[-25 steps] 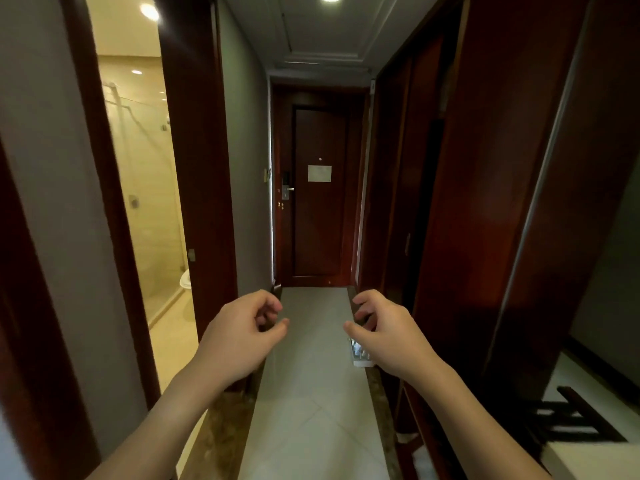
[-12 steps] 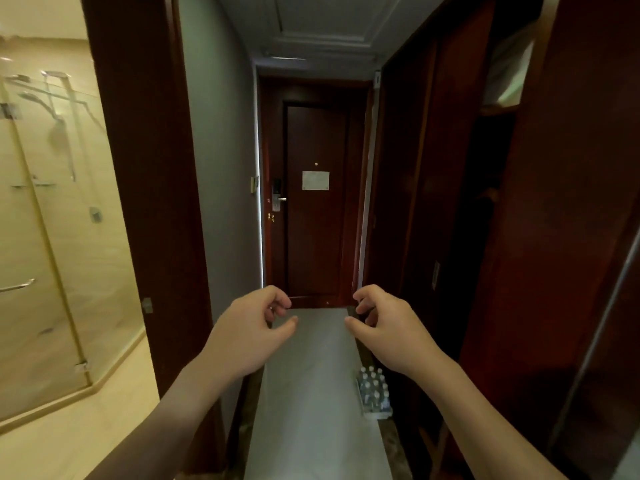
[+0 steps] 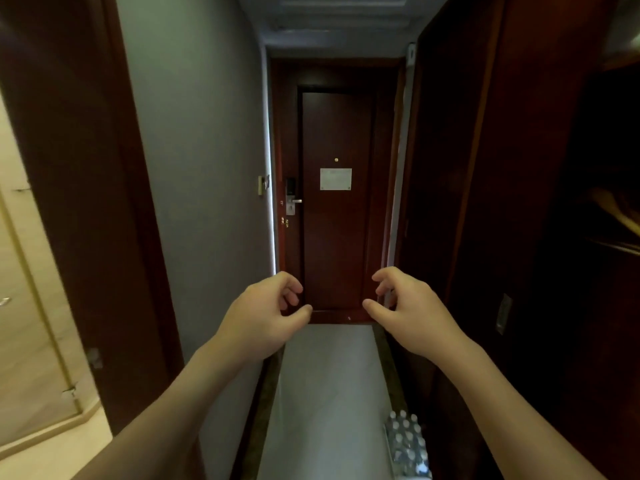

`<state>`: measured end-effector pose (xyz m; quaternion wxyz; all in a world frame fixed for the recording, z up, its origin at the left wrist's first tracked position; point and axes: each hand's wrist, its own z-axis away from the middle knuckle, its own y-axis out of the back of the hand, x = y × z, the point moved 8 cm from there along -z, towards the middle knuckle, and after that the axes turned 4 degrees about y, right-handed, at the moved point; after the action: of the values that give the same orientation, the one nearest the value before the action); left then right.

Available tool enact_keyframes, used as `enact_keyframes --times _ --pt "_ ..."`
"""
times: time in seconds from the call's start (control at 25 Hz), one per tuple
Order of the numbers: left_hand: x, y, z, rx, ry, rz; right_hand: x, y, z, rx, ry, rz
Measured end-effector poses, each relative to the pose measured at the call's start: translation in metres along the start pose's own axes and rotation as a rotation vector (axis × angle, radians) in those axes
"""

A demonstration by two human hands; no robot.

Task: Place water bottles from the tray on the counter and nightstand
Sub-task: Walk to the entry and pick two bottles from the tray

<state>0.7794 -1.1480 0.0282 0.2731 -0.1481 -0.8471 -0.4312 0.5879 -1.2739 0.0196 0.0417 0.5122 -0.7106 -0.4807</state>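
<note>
- The left hand (image 3: 266,315) is reaching out in front of the person, up in the air. Its fingers are hanging loosely curled with the thumb sticking out. It is holding nothing and touching nothing.
- The right hand (image 3: 405,308) is doing the same thing beside it. Its fingers are bending softly and its thumb is pointing toward the left hand. It is holding nothing too.
- A gap is showing between the two hands, and the dark door (image 3: 337,202) at the end of the hall is showing through it.
- The water bottles (image 3: 408,443) are standing upright, caps pointing up, packed close together in rows.
- They are sitting in a tray (image 3: 389,441) on the pale floor (image 3: 325,393), low down near the bottom edge of the view. The pack's long side is running down the hall, toward the door.
- The bottles are well apart from both hands. They are lying below the right forearm, on the right side of the floor, just beside the dark wooden wall (image 3: 485,202).
- A grey wall (image 3: 201,168) is standing on the left, with a bright bathroom (image 3: 24,323) past its dark frame.
</note>
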Motion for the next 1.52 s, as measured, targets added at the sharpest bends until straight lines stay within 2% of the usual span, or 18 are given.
enact_keyframes --times 0.28,0.56,0.84,0.96,1.16,1.28,1.4,1.52 --pt "-0.047 -0.067 -0.175 0.014 0.021 0.046 0.101 -0.028 -0.151 -0.012 -0.001 0.055" --pt "-0.103 -0.171 -0.336 -0.074 -0.044 0.101 0.206 -0.062 -0.271 0.031 -0.066 0.13" --pt "-0.147 -0.288 -0.517 -0.196 -0.121 0.303 0.337 -0.083 -0.366 0.095 -0.322 0.19" --pt "-0.145 -0.353 -0.567 -0.344 -0.172 0.35 0.388 -0.081 -0.382 0.135 -0.417 0.232" --pt "-0.135 -0.452 -0.597 -0.497 -0.212 0.385 0.462 -0.091 -0.389 0.171 -0.517 0.228" --pt "-0.153 -0.518 -0.585 -0.54 -0.184 0.403 0.514 -0.125 -0.365 0.15 -0.563 0.216" --pt "-0.193 -0.613 -0.549 -0.581 -0.164 0.411 0.583 -0.186 -0.313 0.155 -0.602 0.202" --pt "-0.251 -0.728 -0.483 -0.61 -0.182 0.427 0.663 -0.275 -0.231 0.195 -0.649 0.167"
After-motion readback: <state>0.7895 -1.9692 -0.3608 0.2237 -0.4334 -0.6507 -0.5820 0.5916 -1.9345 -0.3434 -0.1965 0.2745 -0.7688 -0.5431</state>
